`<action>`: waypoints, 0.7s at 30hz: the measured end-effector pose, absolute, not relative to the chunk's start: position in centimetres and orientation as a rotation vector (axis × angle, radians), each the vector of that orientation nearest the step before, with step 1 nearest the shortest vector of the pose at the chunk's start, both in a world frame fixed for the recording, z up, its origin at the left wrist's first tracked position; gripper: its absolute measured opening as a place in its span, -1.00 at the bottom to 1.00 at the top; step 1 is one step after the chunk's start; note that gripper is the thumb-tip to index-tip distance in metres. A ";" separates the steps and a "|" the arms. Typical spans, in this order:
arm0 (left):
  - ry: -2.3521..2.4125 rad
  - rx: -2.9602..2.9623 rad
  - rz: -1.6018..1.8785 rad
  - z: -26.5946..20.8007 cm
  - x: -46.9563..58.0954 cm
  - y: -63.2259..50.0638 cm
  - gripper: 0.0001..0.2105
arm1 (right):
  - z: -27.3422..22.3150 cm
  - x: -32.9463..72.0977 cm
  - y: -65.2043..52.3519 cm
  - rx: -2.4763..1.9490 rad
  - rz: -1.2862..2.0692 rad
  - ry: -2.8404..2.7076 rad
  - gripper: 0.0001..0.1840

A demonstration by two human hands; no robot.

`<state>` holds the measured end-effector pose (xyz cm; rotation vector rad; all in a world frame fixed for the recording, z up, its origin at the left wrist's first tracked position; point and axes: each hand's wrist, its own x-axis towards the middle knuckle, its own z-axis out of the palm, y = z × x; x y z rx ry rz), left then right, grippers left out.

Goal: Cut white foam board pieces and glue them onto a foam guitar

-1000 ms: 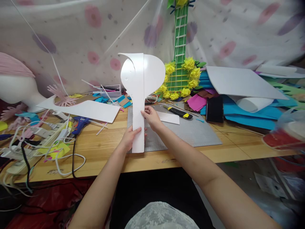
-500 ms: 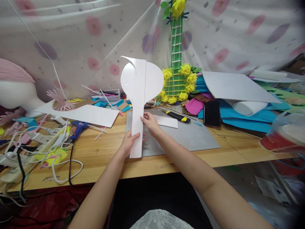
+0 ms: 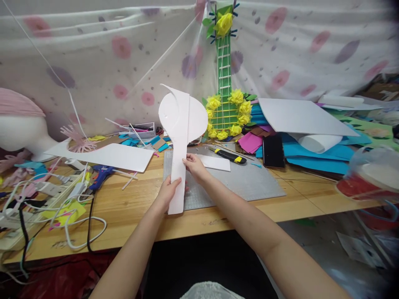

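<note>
Two hands hold one white cutout (image 3: 178, 164) upright near the tabletop's (image 3: 137, 220) front edge, its stem before the mat's left side; whether its foot touches down I cannot tell. The left hand (image 3: 168, 192) is clamped low on the stem, thumb across the front, fingers behind. The right hand (image 3: 193, 163) pinches the stem's right edge higher up, thumb and fingers close together. On the one mat (image 3: 240, 187) lie one strip (image 3: 217, 162) and one cutter (image 3: 230, 155). One glue gun (image 3: 101, 176) lies toward the tabletop's left edge.
</note>
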<state>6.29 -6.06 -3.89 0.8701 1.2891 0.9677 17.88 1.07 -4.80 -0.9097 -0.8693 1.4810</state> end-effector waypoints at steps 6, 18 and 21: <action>1.301 0.924 0.993 -2.6 6.1 -3.7 -0.59 | -5.0 17.5 0.8 -0.908 1.545 -0.863 -0.75; 1.275 0.972 0.885 -1.2 6.3 -2.9 -0.70 | -4.2 17.4 0.1 -1.004 1.650 -1.034 -0.76; 1.453 1.237 0.889 -0.7 5.1 -2.5 -0.78 | -3.9 17.4 0.1 -1.128 1.492 -1.112 -0.72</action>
